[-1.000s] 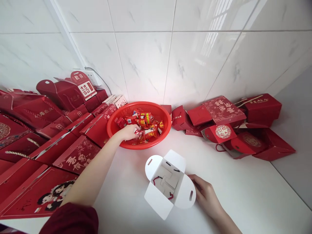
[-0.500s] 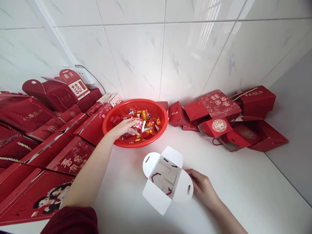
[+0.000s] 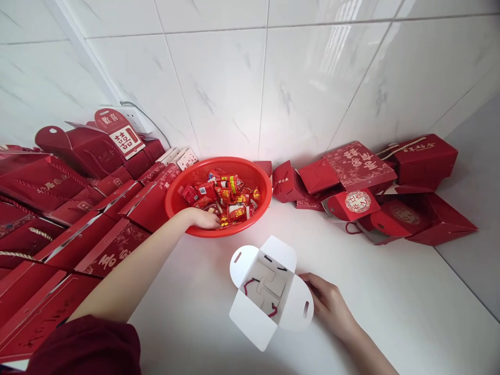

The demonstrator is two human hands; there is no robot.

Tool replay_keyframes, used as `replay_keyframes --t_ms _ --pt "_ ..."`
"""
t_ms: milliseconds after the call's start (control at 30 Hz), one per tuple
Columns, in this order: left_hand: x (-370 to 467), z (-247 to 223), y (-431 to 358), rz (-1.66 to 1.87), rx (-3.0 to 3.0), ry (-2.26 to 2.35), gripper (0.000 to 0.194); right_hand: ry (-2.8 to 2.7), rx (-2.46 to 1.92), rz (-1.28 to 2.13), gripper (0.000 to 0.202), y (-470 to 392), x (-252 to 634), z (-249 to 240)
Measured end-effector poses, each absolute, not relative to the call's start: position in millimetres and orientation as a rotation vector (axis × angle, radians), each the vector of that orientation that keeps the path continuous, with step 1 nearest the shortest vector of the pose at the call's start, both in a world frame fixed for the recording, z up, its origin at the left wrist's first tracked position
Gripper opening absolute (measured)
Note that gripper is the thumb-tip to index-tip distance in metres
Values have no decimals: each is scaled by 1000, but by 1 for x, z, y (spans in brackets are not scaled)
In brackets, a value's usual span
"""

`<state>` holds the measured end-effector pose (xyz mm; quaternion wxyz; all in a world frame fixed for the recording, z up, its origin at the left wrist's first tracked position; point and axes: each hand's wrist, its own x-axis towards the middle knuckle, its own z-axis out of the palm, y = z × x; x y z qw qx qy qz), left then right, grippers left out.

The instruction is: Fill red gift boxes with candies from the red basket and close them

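Observation:
My left hand [image 3: 205, 219] is down among the wrapped sweets [image 3: 224, 194] at the near left side of the red basket [image 3: 170, 213]; its fingertips are hidden, so its hold cannot be made out. An open box, white inside [image 3: 267, 285], stands on the table with its flaps spread and dark red cord showing inside. At the box's right side is my right hand [image 3: 325, 299], its fingers bent against the outer wall behind the rounded flap and partly hidden by it.
Red gift boxes and bags [image 3: 97, 192] crowd the left side. More red boxes [image 3: 359, 200] lie at the back right of the white table [image 3: 375, 291]. Behind stands a tiled wall [image 3: 226, 88] with a socket [image 3: 135, 121] and a cable.
My left hand has moved down and slightly left in the basket. The red and white packet it held is no longer seen in its fingers. My right hand remains beside the box.

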<state>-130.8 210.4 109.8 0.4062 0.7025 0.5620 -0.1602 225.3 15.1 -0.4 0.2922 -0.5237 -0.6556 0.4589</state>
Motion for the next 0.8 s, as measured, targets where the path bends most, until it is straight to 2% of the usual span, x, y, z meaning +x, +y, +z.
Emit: replay_keyframes --t_ms 333,600,800 --pt "-149 127 205 -132 1632 1252 34 -1749 -1395 1210 30 16 226 -3" --pt "-120 167 168 424 1671 1127 38 -1752 -1387 1188 29 17 226 0" --pt "-73 191 120 182 1937 961 33 -1761 -1372 1158 29 18 227 1"
